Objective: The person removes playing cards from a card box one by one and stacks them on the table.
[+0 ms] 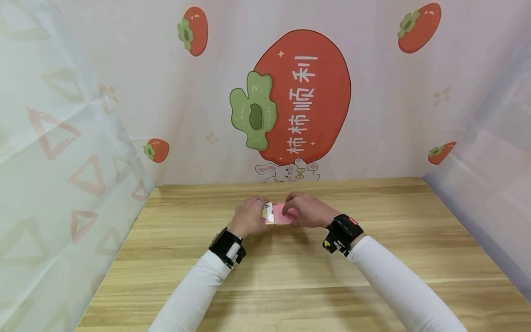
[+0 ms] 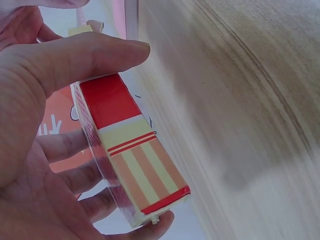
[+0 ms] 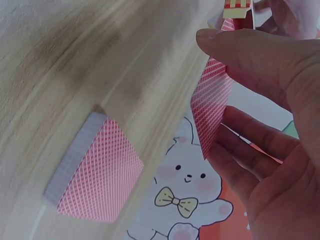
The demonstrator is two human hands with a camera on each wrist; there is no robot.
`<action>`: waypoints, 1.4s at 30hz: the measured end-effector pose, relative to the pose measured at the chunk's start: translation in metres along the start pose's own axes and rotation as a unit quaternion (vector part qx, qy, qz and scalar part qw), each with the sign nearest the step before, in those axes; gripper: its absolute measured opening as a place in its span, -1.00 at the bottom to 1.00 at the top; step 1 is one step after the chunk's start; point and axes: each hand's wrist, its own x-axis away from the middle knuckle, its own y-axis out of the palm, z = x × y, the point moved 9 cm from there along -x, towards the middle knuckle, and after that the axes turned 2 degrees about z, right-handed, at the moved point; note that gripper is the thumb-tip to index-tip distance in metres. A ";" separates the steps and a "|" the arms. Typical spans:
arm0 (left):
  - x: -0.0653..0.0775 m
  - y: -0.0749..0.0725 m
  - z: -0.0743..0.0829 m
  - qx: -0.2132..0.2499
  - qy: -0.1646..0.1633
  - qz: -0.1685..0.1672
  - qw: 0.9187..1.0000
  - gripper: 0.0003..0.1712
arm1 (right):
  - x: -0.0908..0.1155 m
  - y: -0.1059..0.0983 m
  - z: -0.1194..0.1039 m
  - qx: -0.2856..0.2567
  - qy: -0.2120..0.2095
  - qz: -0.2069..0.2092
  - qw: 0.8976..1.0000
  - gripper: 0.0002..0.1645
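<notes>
My left hand [image 1: 250, 216] grips a small card box [image 2: 132, 135], its narrow side red with cream and orange stripes. The thumb lies across that side and the fingers are behind the box. My right hand [image 1: 309, 210] pinches a thin playing card [image 3: 212, 95] with a red-and-white patterned back, thumb on one side and fingers on the other. In the head view the patterned card [image 1: 280, 213] meets a white panel marked A [image 1: 269, 213] beside the left hand. Whether the card's end is inside the box, I cannot tell.
A stack of cards [image 3: 102, 172] with a red patterned back lies on the wooden table [image 1: 290, 286], seen in the right wrist view. Behind the table hangs a white cloth [image 1: 386, 115] printed with persimmons and a rabbit. More cloth walls stand left and right.
</notes>
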 end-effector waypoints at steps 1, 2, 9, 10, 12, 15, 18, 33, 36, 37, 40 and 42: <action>0.000 0.000 -0.001 -0.001 -0.001 0.002 1.000 -0.23 | 0.001 -0.001 0.001 0.001 0.003 0.000 1.000 -0.58; 0.000 0.000 -0.001 0.000 -0.003 0.004 1.000 -0.23 | 0.002 -0.003 0.003 0.001 0.006 0.000 1.000 -0.58; 0.002 0.000 -0.007 0.003 -0.015 0.015 1.000 -0.21 | 0.007 -0.015 0.016 -0.007 0.050 0.006 0.999 -0.62; 0.002 0.000 -0.007 0.005 -0.016 0.017 1.000 -0.21 | 0.008 -0.017 0.019 -0.006 0.057 0.010 0.998 -0.62; 0.003 0.000 -0.008 0.008 -0.017 0.019 1.000 -0.21 | 0.009 -0.020 0.025 -0.002 0.071 0.021 0.997 -0.63; 0.003 0.000 -0.008 0.009 -0.019 0.015 1.000 -0.20 | 0.011 -0.022 0.032 0.010 0.086 0.037 0.996 -0.63; 0.003 0.001 -0.008 0.009 -0.020 0.010 1.000 -0.19 | 0.011 -0.023 0.039 0.017 0.103 0.049 0.993 -0.61; 0.003 0.002 -0.007 0.014 -0.022 0.010 1.000 -0.17 | 0.024 -0.023 0.060 0.043 0.226 0.108 0.967 -0.58; 0.003 0.003 -0.008 0.013 -0.024 0.008 1.000 -0.17 | 0.028 -0.020 0.063 0.037 0.252 0.113 0.961 -0.57; 0.003 0.003 -0.008 0.013 -0.023 0.008 1.000 -0.17 | 0.029 -0.019 0.065 0.036 0.261 0.116 0.958 -0.58; 0.004 0.003 -0.008 0.015 -0.022 0.010 1.000 -0.19 | 0.031 -0.013 0.069 0.033 0.285 0.121 0.950 -0.64; 0.004 0.003 -0.009 0.017 -0.021 0.011 1.000 -0.20 | 0.032 -0.009 0.070 0.039 0.296 0.124 0.946 -0.63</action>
